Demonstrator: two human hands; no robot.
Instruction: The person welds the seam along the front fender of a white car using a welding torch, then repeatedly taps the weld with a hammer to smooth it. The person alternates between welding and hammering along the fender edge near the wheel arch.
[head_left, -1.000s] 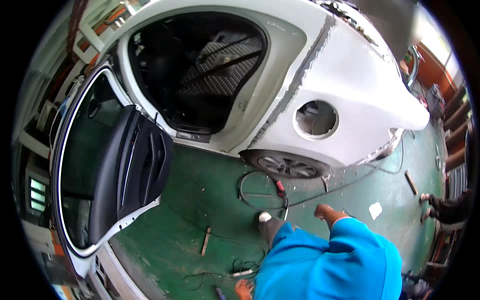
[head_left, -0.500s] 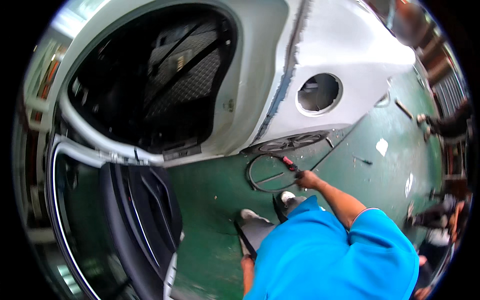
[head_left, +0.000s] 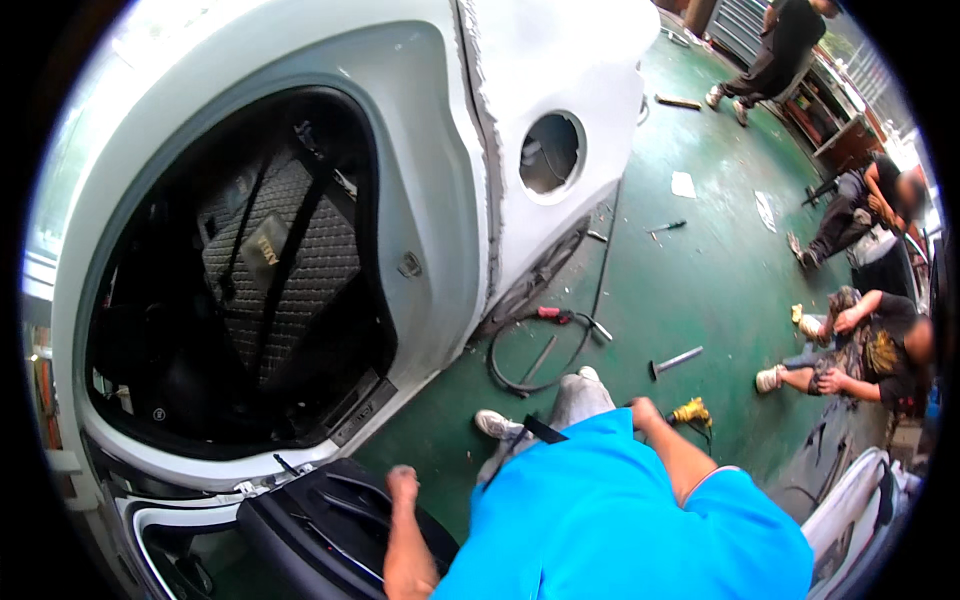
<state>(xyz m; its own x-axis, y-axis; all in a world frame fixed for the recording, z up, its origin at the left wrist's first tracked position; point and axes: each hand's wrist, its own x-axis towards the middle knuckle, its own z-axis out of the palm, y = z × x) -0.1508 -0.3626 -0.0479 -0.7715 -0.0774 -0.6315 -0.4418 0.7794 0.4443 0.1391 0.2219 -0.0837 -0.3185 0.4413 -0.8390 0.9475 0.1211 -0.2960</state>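
Note:
My left hand (head_left: 403,484) is over the inner edge of the open car door (head_left: 335,525), its fingers curled in and nothing visible in them. Whether it touches the black door trim I cannot tell. My right hand (head_left: 648,412) hangs low beside my blue shirt, which partly hides its fingers. Nearest to it is a yellow power tool (head_left: 692,410) with a dark cord, on the green floor, and beyond that lies a hammer (head_left: 677,362). Before my feet a looped cable runs to a red-handled torch (head_left: 553,314), also on the floor.
A white car body (head_left: 440,200) with an open doorway and a rough-edged seam fills the left. Its round side opening (head_left: 549,155) is uncovered. Two people (head_left: 880,345) (head_left: 870,205) sit at the right; another person (head_left: 775,50) stands farther back. Paper (head_left: 683,185) and tools lie on the floor.
The view has turned, bringing the right side of the workshop into sight. My left hand has come up near the door. My right hand has drawn back from above the cable toward my body.

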